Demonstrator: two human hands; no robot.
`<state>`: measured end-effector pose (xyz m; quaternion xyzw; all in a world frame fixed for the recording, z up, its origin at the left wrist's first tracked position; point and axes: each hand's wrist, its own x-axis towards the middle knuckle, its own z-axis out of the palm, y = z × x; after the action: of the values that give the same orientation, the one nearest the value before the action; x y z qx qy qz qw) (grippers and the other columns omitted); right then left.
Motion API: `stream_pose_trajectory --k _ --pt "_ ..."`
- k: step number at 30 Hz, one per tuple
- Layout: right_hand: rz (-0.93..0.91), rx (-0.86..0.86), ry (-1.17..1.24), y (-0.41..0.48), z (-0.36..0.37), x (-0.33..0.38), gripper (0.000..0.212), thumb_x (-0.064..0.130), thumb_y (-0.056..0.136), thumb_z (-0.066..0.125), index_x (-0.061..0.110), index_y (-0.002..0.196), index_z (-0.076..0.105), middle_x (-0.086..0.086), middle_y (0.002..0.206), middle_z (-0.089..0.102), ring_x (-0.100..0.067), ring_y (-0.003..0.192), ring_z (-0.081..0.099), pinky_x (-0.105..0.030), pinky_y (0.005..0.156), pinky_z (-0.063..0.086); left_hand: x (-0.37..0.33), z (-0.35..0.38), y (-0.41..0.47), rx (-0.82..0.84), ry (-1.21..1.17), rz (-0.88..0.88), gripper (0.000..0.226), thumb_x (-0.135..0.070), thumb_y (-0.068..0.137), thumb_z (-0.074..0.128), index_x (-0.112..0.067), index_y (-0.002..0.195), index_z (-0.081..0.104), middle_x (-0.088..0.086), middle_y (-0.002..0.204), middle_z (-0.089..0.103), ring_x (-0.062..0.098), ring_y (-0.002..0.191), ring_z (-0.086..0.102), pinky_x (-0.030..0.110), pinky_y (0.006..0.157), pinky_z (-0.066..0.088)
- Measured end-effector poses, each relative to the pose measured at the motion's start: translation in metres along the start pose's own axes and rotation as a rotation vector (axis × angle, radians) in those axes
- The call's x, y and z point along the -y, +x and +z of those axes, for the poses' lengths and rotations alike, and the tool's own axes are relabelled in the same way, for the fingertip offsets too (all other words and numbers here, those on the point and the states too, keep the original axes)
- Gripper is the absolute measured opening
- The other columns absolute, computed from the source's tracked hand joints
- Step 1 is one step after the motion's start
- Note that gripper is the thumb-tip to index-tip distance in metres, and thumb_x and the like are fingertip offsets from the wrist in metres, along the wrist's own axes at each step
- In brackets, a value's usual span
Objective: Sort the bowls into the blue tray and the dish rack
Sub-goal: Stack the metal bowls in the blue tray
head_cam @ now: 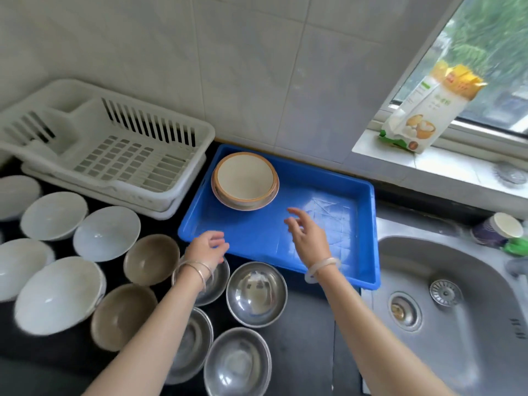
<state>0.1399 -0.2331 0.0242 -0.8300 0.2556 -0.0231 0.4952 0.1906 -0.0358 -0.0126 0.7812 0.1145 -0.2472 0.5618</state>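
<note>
Bowls of three kinds are spread over the black bench (307,347) at the left: white bowls (107,232), brown bowls (151,260) and steel bowls (256,292), all upright and none yet sorted. A nested stack (245,178) of tan-rimmed bowls is already set in the far left corner of the tray (337,195), while no bowl is seen in the rack (148,124) behind the white bowls. The left grip (207,248) is held over the tray's near left corner, just above a steel bowl, fingers loosely curled round nothing. The right grip (307,235) is held over the tray floor, fingers spread and relaxed, likewise empty. The white and brown bowls are judged to be ceramic: stiff, fairly heavy, smooth-glazed and liable to chip if knocked together. Each is best taken at the rim, thumb inside and fingers under the outer wall, and set down gently. The steel bowls are judged light, hard and slippery, and likely to slide when nested, so a pinch at the rim should serve. Stacks are better lifted from beneath with both grips.
</note>
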Motion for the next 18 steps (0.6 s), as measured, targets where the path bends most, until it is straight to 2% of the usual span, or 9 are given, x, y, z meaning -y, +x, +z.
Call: stream_pose_trajectory --k 1,3,4,6,8,10,12,15,18 --pt "0.016 -0.002 -0.005 -0.017 0.0 -0.009 0.025 0.022 0.094 0.048 0.018 0.116 0.059 -0.008 0.101 0.068 -0.024 0.092 0.063 -0.037 0.082 0.05 0.01 0.001 -0.014 0.002 0.024 -0.003 0.03 -0.001 0.085 0.058 -0.001 0.116 0.056 0.022 0.117 0.061 0.022 0.082 0.058 0.018 0.06 0.052" --pt "0.059 -0.008 -0.064 -0.049 0.001 -0.03 0.018 0.022 0.092 0.052 0.016 0.106 0.062 -0.008 0.094 0.07 -0.025 0.088 0.064 -0.029 0.076 0.047 0.028 0.004 -0.042 -0.01 0.132 0.001 0.021 -0.004 0.083 0.062 -0.004 0.104 0.062 0.019 0.107 0.067 0.026 0.085 0.063 0.03 0.077 0.054" --pt "0.089 -0.007 -0.108 -0.064 0.003 -0.042 0.016 0.022 0.09 0.054 0.015 0.103 0.062 -0.007 0.09 0.069 -0.025 0.086 0.064 -0.028 0.072 0.044 0.036 0.004 -0.055 -0.007 0.212 0.005 0.017 -0.007 0.081 0.064 -0.008 0.098 0.063 0.016 0.102 0.069 0.024 0.088 0.064 0.03 0.083 0.051" --pt "0.167 0.018 -0.17 -0.087 0.007 -0.064 0.02 0.023 0.087 0.058 0.014 0.105 0.058 -0.002 0.086 0.065 -0.025 0.084 0.062 -0.029 0.072 0.043 0.05 0.007 -0.075 0.03 0.323 0.012 0.011 -0.008 0.079 0.066 -0.013 0.087 0.062 0.012 0.097 0.07 0.019 0.087 0.062 0.023 0.079 0.044" --pt "0.266 0.106 -0.156 -0.098 0.013 -0.08 0.033 0.024 0.086 0.061 0.016 0.116 0.052 0.003 0.088 0.061 -0.021 0.081 0.061 -0.028 0.075 0.046 0.059 0.013 -0.088 0.075 0.372 0.015 0.011 -0.005 0.077 0.067 -0.011 0.084 0.061 0.012 0.096 0.07 0.02 0.089 0.063 0.021 0.078 0.042" --pt "0.406 0.204 0.054 -0.099 0.02 -0.088 0.042 0.02 0.086 0.063 0.019 0.125 0.046 0.0 0.093 0.062 -0.019 0.071 0.064 -0.026 0.067 0.054 0.063 0.016 -0.097 0.097 0.431 0.013 0.01 -0.005 0.076 0.066 -0.01 0.085 0.064 0.01 0.094 0.071 0.019 0.087 0.064 0.02 0.077 0.042" --pt "0.511 0.253 0.232 -0.096 0.026 -0.093 0.043 0.011 0.086 0.061 0.016 0.127 0.048 -0.014 0.102 0.064 -0.019 0.067 0.066 -0.022 0.059 0.057 0.063 0.019 -0.102 0.099 0.482 0.018 0.011 -0.004 0.075 0.063 -0.015 0.075 0.061 0.007 0.09 0.071 0.018 0.083 0.062 0.02 0.077 0.043" --pt "0.53 0.256 0.267 -0.091 0.027 -0.098 0.04 0.001 0.086 0.057 0.013 0.124 0.054 -0.021 0.111 0.063 -0.022 0.072 0.07 -0.024 0.06 0.059 0.064 0.022 -0.106 0.075 0.516 0.045 0.027 -0.001 0.074 0.059 -0.022 0.061 0.048 0.004 0.083 0.066 0.024 0.087 0.063 0.025 0.08 0.044" --pt "0.519 0.191 0.22 -0.093 0.017 -0.103 0.039 -0.003 0.083 0.054 0.012 0.118 0.059 -0.017 0.106 0.066 -0.024 0.077 0.07 -0.034 0.07 0.061 0.067 0.023 -0.108 0.088 0.58 0.076 0.026 0.001 0.073 0.06 -0.02 0.065 0.047 0.006 0.086 0.066 0.026 0.087 0.064 0.031 0.083 0.048"
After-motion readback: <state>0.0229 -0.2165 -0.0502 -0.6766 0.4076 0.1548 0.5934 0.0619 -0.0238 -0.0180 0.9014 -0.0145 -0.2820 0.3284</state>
